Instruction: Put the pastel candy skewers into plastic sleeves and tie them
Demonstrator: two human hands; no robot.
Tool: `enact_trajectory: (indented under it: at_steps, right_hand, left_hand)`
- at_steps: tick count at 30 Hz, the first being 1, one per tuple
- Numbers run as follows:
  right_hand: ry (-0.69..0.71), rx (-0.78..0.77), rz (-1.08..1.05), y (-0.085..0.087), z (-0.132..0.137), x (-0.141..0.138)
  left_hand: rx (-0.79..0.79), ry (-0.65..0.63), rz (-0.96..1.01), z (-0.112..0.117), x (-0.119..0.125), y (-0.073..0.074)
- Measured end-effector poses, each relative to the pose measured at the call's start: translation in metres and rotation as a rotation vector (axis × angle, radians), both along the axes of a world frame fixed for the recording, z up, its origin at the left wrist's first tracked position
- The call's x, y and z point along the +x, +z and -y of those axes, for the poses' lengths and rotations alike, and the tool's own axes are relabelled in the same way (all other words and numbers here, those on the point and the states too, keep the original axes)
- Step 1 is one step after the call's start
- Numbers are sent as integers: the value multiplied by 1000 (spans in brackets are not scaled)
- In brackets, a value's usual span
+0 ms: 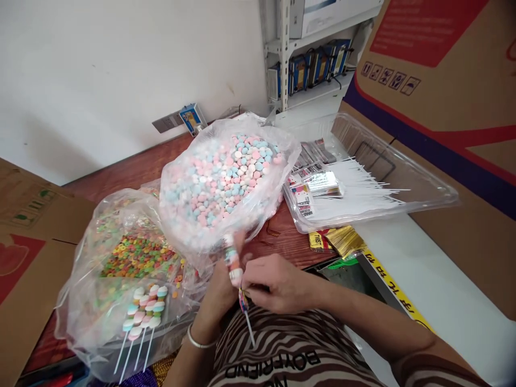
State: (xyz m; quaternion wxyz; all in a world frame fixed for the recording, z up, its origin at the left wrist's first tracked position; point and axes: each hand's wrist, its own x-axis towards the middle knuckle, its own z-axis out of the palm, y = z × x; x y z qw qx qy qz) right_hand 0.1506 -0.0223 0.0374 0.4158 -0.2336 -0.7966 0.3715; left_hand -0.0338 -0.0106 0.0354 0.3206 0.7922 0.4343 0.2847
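A wrapped candy skewer, with pink, white and greenish marshmallow candies on a white stick, stands slanted in front of my body. Closed around its far side is my left hand, partly hidden behind it. My right hand pinches at the gathered, colourful wrapper neck under the candies; whether a thin tie is between the fingertips cannot be made out. Just beyond the hands lies a large clear bag of pink, blue and white candies. Several unwrapped candy skewers rest on the plastic at left.
A bag of colourful ring candies sits at left. To the right, a clear plastic tray holds white sticks and wrapper packs. Gold twist ties lie by the table edge. Cardboard boxes flank both sides.
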Motion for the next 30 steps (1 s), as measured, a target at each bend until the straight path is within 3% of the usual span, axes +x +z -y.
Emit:
enact_trajectory:
  at_steps: [2,3,5,7,8,10,11,14,17,19,21,23,25,27,29,30]
  right_hand:
    - [87,-209,-5,-6,-3,-5]
    - [95,-349,-26,-10,-7,-8]
    - [79,-575,-91,-17,-16,-11]
    - [-33,-600,-171,-18,-23,-12]
    - [-124,-519,-200,-16,-25,-11]
    - [-237,-236,-189,-9,-23,-11]
    - [-227,-82,-154,-5,-20,-12]
    - [-25,213,-37,0,-13,-26]
    - [120,205,-2,-8,-6,-58]
    - [213,178,25,-15,2,-83]
    - [298,189,103,-21,11,-101]
    - [368,196,221,-23,14,-106]
    - [404,152,326,-24,11,-96]
    - [402,80,376,-22,3,-73]
    - [369,9,375,-15,-4,-40]
    - [348,-26,355,-9,-7,-22]
  left_hand:
    - [347,193,-2,-8,-3,-7]
    - [520,213,-20,-10,-4,-9]
    - [810,120,-65,-9,-5,-11]
    - [941,56,-95,-3,-4,-13]
    - [930,85,-88,1,-3,-14]
    - [735,203,-27,9,-3,-18]
    - [606,253,23,13,-4,-19]
    - [430,267,86,27,-20,-16]
    - [454,195,-111,51,-51,-7]
    - [355,248,-228,79,-75,-2]
    - [180,436,-319,118,-98,-3]
    - [-47,718,-431,164,-122,-9]
    - [-337,895,-619,206,-145,-20]
    - [-687,859,-826,232,-167,-33]
    - [-893,787,-955,230,-178,-45]
    - [-860,726,-905,219,-178,-48]
